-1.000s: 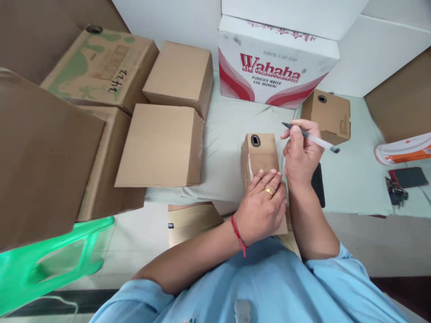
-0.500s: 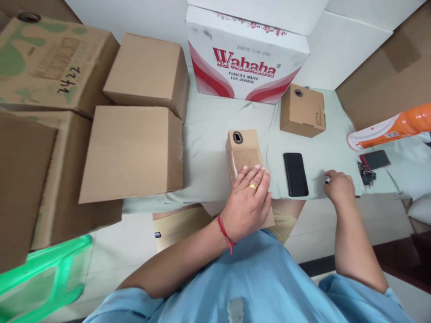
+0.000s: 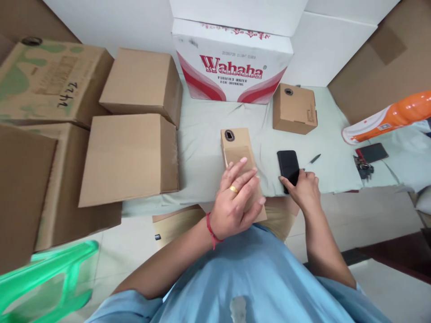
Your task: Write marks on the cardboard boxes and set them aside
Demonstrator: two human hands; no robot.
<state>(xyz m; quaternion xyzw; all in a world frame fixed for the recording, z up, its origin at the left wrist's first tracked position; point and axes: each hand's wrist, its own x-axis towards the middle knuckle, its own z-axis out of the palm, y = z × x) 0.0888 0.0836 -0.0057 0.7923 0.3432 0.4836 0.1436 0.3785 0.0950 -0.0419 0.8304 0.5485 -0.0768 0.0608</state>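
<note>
A long, narrow cardboard box (image 3: 237, 138) lies in front of me, its near end reaching over the table edge. My left hand (image 3: 237, 197) rests on top of it with fingers stretched and slightly spread, hiding the middle of the box. To the right, a black smartphone (image 3: 288, 162) lies screen up on the cloth. My right hand (image 3: 305, 188) has hold of the phone's near end, thumb on its left side and fingers on its right. A dark pen (image 3: 315, 159) lies beyond that hand, touching neither hand.
Larger cardboard boxes (image 3: 121, 157) stand on the left, over a green plastic stool (image 3: 63, 278). A white and red Wahaba-style water carton, printed Wahaha (image 3: 232, 72), stands at the back beside a small brown box (image 3: 294, 110). An orange bottle (image 3: 390, 116), keys (image 3: 365, 169) and a red-edged device (image 3: 373, 152) are on the right.
My right hand has let go of the pen, which now lies on the cloth, and has moved left onto the phone. My left hand stays on the narrow box, its fingers shifted slightly.
</note>
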